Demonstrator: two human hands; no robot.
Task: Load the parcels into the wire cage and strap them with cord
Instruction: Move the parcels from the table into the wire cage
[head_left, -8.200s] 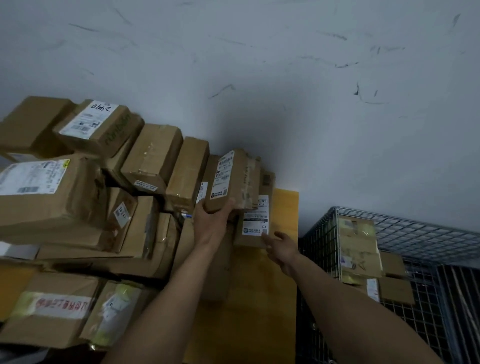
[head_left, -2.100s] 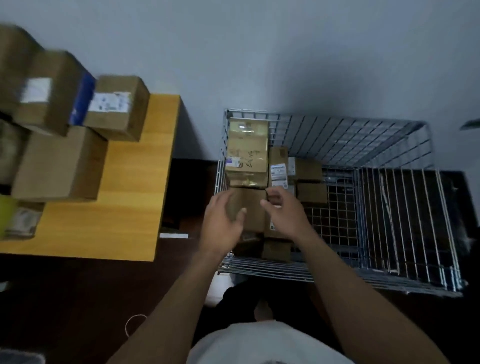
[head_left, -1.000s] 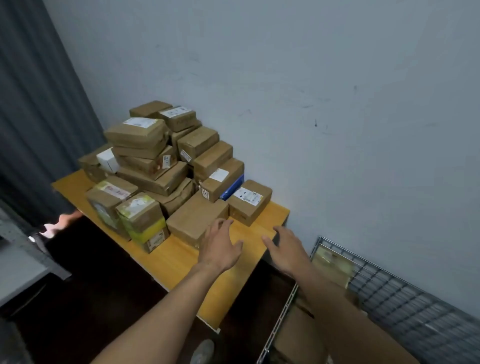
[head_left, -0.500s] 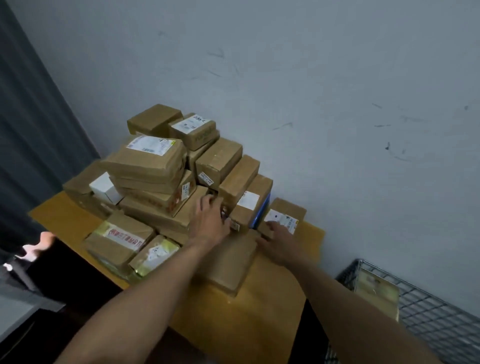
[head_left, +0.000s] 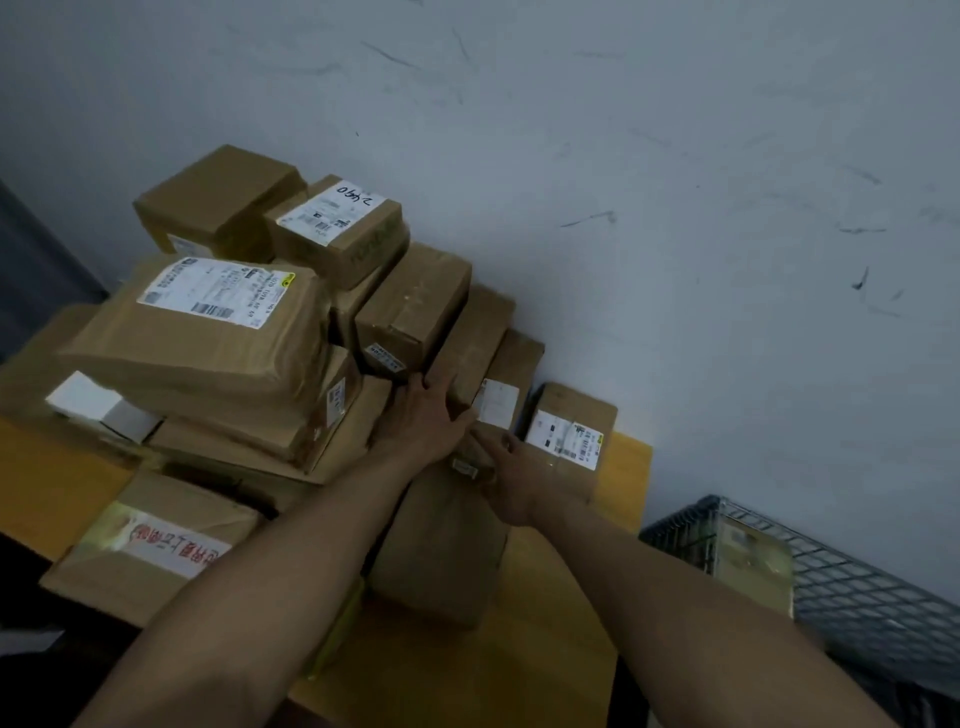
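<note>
Hands, two, bare, both reaching into the parcel stack (head_left: 218, 338) on the yellow wooden table (head_left: 628, 467)

Left hand (head_left: 431, 421): fingers straight and spread, pressing against the near end of the plain narrow parcel (head_left: 472, 338)

Right hand (head_left: 514, 478): touching the near lower end of the narrow labelled parcel (head_left: 514, 374); whether its fingers are curling round it cannot be told

Narrow labelled parcel: lying at the stack's right side, touching the plain one, long axis running from the person toward the wall (head_left: 675, 156), white label sitting at the near end

Small labelled box (head_left: 569, 431): sitting just beside it on the right

Flat brown parcel (head_left: 441, 551): lying on the table between the forearms

Wire cage (head_left: 857, 587): showing at lower right beside the table, a taped parcel (head_left: 753, 556) standing inside

Change: half a second ago the hands were arriving at these same narrow parcels; now they are sitting deeper against them. Two seconds ago both were working over the cage
</note>
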